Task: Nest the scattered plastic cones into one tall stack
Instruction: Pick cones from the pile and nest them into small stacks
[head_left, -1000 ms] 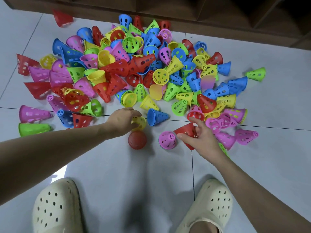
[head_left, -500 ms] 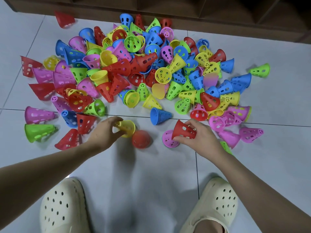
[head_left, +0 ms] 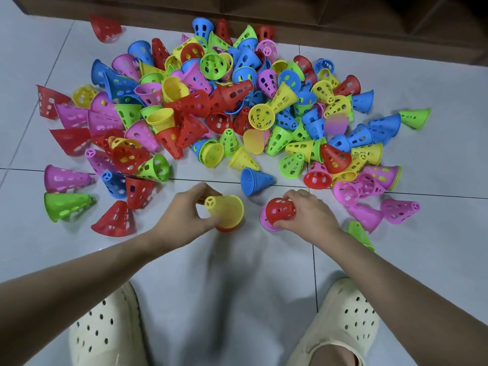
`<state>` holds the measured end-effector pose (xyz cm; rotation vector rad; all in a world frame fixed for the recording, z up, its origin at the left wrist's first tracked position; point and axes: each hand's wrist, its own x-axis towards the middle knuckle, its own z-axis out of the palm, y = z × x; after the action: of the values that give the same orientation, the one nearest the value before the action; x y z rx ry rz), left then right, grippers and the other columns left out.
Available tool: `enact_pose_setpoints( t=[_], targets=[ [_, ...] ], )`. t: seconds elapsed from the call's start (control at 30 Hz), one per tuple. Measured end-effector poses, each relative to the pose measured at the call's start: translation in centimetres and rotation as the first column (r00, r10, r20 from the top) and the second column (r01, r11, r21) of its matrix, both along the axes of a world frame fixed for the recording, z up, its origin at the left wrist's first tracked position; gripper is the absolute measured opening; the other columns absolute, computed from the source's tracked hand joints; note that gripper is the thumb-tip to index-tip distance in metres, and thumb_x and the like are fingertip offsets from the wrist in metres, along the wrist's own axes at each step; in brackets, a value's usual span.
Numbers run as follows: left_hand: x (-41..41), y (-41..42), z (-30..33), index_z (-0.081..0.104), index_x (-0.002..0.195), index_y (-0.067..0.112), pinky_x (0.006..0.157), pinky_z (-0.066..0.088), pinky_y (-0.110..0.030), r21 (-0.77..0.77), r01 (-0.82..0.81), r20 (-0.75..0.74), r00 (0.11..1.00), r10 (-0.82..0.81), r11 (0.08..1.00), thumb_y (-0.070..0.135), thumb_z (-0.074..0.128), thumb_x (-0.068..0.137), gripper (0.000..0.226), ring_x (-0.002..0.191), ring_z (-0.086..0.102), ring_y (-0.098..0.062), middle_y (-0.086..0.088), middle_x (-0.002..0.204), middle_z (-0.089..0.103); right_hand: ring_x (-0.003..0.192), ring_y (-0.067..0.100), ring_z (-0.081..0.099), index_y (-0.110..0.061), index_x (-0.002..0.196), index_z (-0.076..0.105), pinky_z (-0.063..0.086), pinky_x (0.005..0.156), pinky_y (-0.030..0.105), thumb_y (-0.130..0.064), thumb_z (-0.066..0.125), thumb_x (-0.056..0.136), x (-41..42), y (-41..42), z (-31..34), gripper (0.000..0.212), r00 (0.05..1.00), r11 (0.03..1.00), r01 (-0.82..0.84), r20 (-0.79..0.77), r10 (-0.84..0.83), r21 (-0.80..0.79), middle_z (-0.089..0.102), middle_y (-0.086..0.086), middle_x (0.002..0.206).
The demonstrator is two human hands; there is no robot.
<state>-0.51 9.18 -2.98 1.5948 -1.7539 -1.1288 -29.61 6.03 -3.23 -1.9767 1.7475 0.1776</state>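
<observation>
The left hand (head_left: 182, 220) gripped a yellow cone (head_left: 226, 211) set over a red cone (head_left: 227, 229) on the floor (head_left: 237, 286) — narrow end up. Just to its right, the right hand (head_left: 306, 215) held a red perforated cone (head_left: 280, 210) over a pink cone (head_left: 265, 223), near the scattered pile of cones (head_left: 224, 101) lying farther away.

Both forearms bare, no sleeves in view, no watch or rings that I can make out. Left hand (head_left: 182, 217) and right hand (head_left: 307, 213) ungloved. Footwear: cream clog-style slippers, rounded toes, tops perforated with rows of oval holes: left slipper (head_left: 105, 331), right slipper (head_left: 343, 320). Bare knee showing at bottom edge.
</observation>
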Motion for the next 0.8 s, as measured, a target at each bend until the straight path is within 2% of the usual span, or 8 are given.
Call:
enact_pose_setpoints(
  t=[0.17, 0.27, 0.4, 0.47, 0.53, 0.57, 0.7, 0.8],
  targets=[
    [-1.0, -0.2, -1.0, 0.064, 0.107, 0.029, 0.087, 0.054, -0.033, 0.068, 0.192, 0.088, 0.976, -0.198, 0.979, 0.04, 0.078, 0.076, 0.037, 0.094, 0.065, -0.008, 0.014, 0.101, 0.069, 0.097, 0.032, 0.063, -0.022, 0.114, 0.043, 0.051, 0.076, 0.038, -0.059, 0.073, 0.075, -0.4, -0.8, -2.1, 0.061, 0.962, 0.964, -0.251, -0.09, 0.259, 0.091, 0.061, 0.002, 0.112],
    [-1.3, -0.5, -1.4, 0.063, 0.11, 0.032, 0.086, 0.055, -0.033, 0.088, 0.207, 0.103, 0.971, -0.215, 0.974, 0.052, 0.07, 0.072, 0.043, 0.095, 0.064, -0.007, 0.014, 0.104, 0.068, 0.097, 0.032, 0.063, -0.024, 0.112, 0.041, 0.047, 0.073, 0.038, -0.06, 0.075, 0.073, -0.6, -1.4, -2.6, 0.063, 0.959, 0.96, -0.262, -0.088, 0.271, 0.101, 0.062, 0.001, 0.112],
    [-1.3, -0.5, -2.7, 0.063, 0.108, 0.032, 0.084, 0.054, -0.034, 0.128, 0.233, 0.129, 0.96, -0.249, 0.964, 0.036, 0.08, 0.076, 0.036, 0.093, 0.063, -0.007, 0.015, 0.102, 0.067, 0.103, 0.027, 0.061, -0.031, 0.129, 0.038, 0.05, 0.082, 0.037, -0.06, 0.081, 0.065, -1.4, -0.7, -2.9, 0.083, 0.991, 0.976, -0.134, 0.03, 0.13, 0.173, 0.058, -0.005, 0.119],
    [-1.2, -0.5, -3.3, 0.063, 0.103, 0.034, 0.081, 0.054, -0.037, 0.163, 0.254, 0.16, 0.947, -0.279, 0.953, 0.035, 0.082, 0.075, 0.034, 0.088, 0.061, -0.007, 0.014, 0.096, 0.066, 0.1, 0.018, 0.058, -0.032, 0.142, 0.033, 0.048, 0.086, 0.034, -0.054, 0.086, 0.065, -2.8, 0.1, -2.6, 0.095, 0.992, 0.97, -0.054, 0.123, 0.025, 0.238, 0.053, -0.009, 0.113],
    [-1.0, -0.6, -3.7, 0.062, 0.102, 0.033, 0.08, 0.054, -0.038, 0.174, 0.288, 0.172, 0.933, -0.317, 0.942, 0.042, 0.079, 0.072, 0.036, 0.086, 0.06, -0.007, 0.014, 0.096, 0.064, 0.09, 0.014, 0.055, -0.027, 0.144, 0.038, 0.048, 0.085, 0.034, -0.046, 0.087, 0.07, -5.1, 1.3, -2.6, 0.091, 0.976, 0.98, 0.057, 0.196, -0.095, 0.19, 0.052, -0.008, 0.105],
    [-0.9, -0.7, -3.9, 0.062, 0.103, 0.033, 0.079, 0.054, -0.037, 0.171, 0.303, 0.176, 0.927, -0.332, 0.937, 0.045, 0.077, 0.07, 0.038, 0.086, 0.06, -0.007, 0.014, 0.097, 0.064, 0.088, 0.014, 0.054, -0.023, 0.14, 0.044, 0.049, 0.084, 0.036, -0.042, 0.087, 0.072, -6.4, 2.0, -2.7, 0.082, 0.968, 0.987, 0.117, 0.208, -0.138, 0.106, 0.052, -0.007, 0.102],
    [-1.2, -0.8, -4.5, 0.059, 0.102, 0.035, 0.076, 0.054, -0.036, 0.135, 0.321, 0.191, 0.92, -0.342, 0.938, 0.049, 0.076, 0.07, 0.039, 0.084, 0.062, -0.009, 0.015, 0.096, 0.063, 0.101, 0.027, 0.055, -0.007, 0.12, 0.06, 0.043, 0.089, 0.037, -0.036, 0.083, 0.079, -11.8, 4.1, -3.3, 0.055, 0.945, 0.919, 0.327, 0.11, -0.309, -0.22, 0.054, 0.006, 0.105],
    [-2.3, -1.1, -4.7, 0.057, 0.099, 0.036, 0.073, 0.054, -0.036, 0.117, 0.324, 0.198, 0.919, -0.341, 0.939, 0.049, 0.076, 0.07, 0.037, 0.08, 0.06, -0.01, 0.013, 0.093, 0.06, 0.117, 0.039, 0.05, -0.001, 0.12, 0.061, 0.042, 0.099, 0.046, -0.04, 0.08, 0.079, -14.1, 4.6, -3.5, 0.06, 0.896, 0.882, 0.423, -0.05, -0.441, -0.207, 0.055, 0.02, 0.121]
  ],
)
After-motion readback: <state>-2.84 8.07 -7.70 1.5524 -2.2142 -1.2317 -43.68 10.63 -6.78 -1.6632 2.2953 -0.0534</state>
